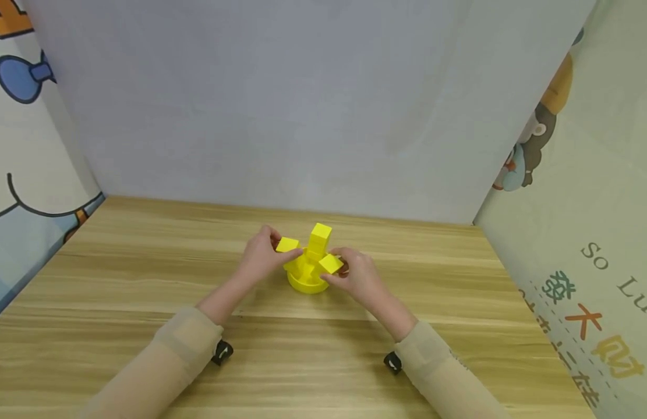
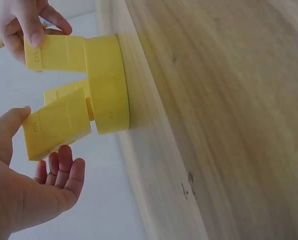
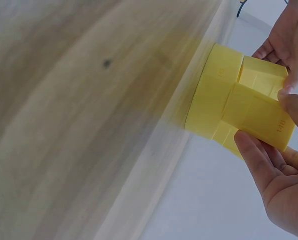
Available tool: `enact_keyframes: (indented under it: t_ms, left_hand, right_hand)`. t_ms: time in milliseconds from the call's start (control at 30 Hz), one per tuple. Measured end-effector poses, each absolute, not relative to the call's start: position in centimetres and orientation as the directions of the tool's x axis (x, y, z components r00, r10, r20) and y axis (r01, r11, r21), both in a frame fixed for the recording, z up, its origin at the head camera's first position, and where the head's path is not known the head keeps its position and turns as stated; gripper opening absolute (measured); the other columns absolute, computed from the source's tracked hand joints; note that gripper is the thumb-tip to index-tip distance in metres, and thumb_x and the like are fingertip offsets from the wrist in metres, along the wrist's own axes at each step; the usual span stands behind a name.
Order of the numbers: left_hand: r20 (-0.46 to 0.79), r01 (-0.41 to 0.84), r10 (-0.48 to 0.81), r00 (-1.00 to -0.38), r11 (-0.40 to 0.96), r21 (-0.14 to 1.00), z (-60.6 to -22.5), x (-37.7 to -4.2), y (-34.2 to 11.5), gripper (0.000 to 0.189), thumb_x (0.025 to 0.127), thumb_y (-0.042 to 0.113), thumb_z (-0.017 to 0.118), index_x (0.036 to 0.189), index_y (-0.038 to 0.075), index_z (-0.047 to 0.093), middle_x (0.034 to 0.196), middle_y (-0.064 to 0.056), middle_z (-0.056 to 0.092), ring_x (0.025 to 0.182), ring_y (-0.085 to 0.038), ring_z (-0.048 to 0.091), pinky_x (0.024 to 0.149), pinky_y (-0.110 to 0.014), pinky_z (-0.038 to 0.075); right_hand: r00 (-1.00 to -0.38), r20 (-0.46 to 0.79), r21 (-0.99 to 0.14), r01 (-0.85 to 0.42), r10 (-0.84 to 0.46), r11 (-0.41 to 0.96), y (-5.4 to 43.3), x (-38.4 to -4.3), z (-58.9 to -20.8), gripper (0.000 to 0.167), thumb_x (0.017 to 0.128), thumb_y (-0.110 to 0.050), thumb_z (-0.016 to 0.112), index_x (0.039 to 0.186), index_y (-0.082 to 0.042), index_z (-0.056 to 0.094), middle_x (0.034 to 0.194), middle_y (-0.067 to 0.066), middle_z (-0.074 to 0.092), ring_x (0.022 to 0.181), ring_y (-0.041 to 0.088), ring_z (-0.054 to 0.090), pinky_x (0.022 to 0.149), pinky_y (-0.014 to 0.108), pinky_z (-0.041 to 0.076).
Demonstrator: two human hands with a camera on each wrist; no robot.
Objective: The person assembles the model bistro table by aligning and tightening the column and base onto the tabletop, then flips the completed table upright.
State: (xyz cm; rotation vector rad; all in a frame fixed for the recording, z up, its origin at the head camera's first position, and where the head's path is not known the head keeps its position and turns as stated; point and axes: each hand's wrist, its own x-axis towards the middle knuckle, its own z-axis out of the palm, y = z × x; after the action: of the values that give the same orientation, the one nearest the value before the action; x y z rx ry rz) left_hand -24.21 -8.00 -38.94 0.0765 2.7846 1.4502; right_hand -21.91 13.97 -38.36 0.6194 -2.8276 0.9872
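A round yellow base (image 1: 307, 287) stands on the wooden table, and three square yellow blocks rise from it. My left hand (image 1: 260, 254) pinches the left block (image 1: 289, 244) near its top. In the left wrist view this block (image 2: 59, 125) leans outward, its lower end at the rim of the base (image 2: 108, 85). The right block (image 1: 331, 264) is between the thumb and fingers of my right hand (image 1: 361, 274). Small raised digits mark this block (image 3: 258, 116) in the right wrist view. Behind them the third block (image 1: 321, 234) stands upright, touched by neither hand.
A wood-grain table (image 1: 438, 361) spreads around the base. Behind it hangs a plain grey-white backdrop (image 1: 281, 105). Printed panels with cartoon figures and lettering stand at the left (image 1: 45, 157) and right (image 1: 543, 233). Small black devices hang at both sleeve cuffs.
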Motion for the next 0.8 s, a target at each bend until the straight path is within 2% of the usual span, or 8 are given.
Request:
enact_keyframes:
  t_ms: [167, 367, 567, 800]
  left_hand:
    - [0.001, 0.037, 0.064, -0.998, 0.575, 0.817, -38.9, -24.4, -7.9, 0.054, 0.081, 0.036, 0.073, 0.113, 0.001, 0.048, 0.106, -0.015, 0.057, 0.092, -0.025, 0.054, 0.077, -0.033, 0.051]
    - [0.022, 0.106, 0.146, -0.989, 0.599, 0.794, -38.6, -24.5, -8.1, 0.048, 0.087, 0.031, 0.068, 0.122, 0.003, 0.050, 0.118, -0.014, 0.057, 0.100, -0.026, 0.055, 0.084, -0.036, 0.051]
    - [0.083, 0.226, 0.256, -0.963, 0.604, 0.764, -38.2, -24.8, -8.3, 0.041, 0.091, 0.022, 0.063, 0.127, 0.004, 0.055, 0.113, -0.011, 0.061, 0.094, -0.024, 0.054, 0.080, -0.035, 0.049]
    - [0.116, 0.312, 0.344, -0.932, 0.595, 0.741, -38.5, -25.2, -8.5, 0.039, 0.094, 0.014, 0.059, 0.131, 0.005, 0.054, 0.119, -0.012, 0.061, 0.101, -0.025, 0.055, 0.094, -0.044, 0.046]
  right_hand:
    - [-0.912, 0.221, -0.567, -0.409, -0.347, 0.714, 13.9, -21.9, -38.4, 0.046, 0.078, -0.020, 0.078, 0.116, 0.000, 0.061, 0.100, 0.013, 0.067, 0.077, 0.021, 0.066, 0.064, 0.020, 0.054]
    - [-0.914, 0.215, -0.570, -0.403, -0.343, 0.716, 13.8, -21.9, -38.3, 0.046, 0.078, -0.020, 0.078, 0.115, 0.000, 0.061, 0.099, 0.012, 0.067, 0.077, 0.020, 0.065, 0.064, 0.021, 0.054]
    - [-0.919, 0.204, -0.570, -0.391, -0.337, 0.723, 13.8, -21.8, -38.1, 0.046, 0.078, -0.021, 0.078, 0.115, 0.000, 0.061, 0.100, 0.011, 0.067, 0.077, 0.018, 0.064, 0.065, 0.021, 0.054]
    - [-0.922, 0.196, -0.568, -0.384, -0.333, 0.728, 13.8, -21.9, -38.2, 0.046, 0.078, -0.021, 0.078, 0.116, -0.001, 0.061, 0.100, 0.011, 0.067, 0.077, 0.016, 0.064, 0.065, 0.020, 0.054]
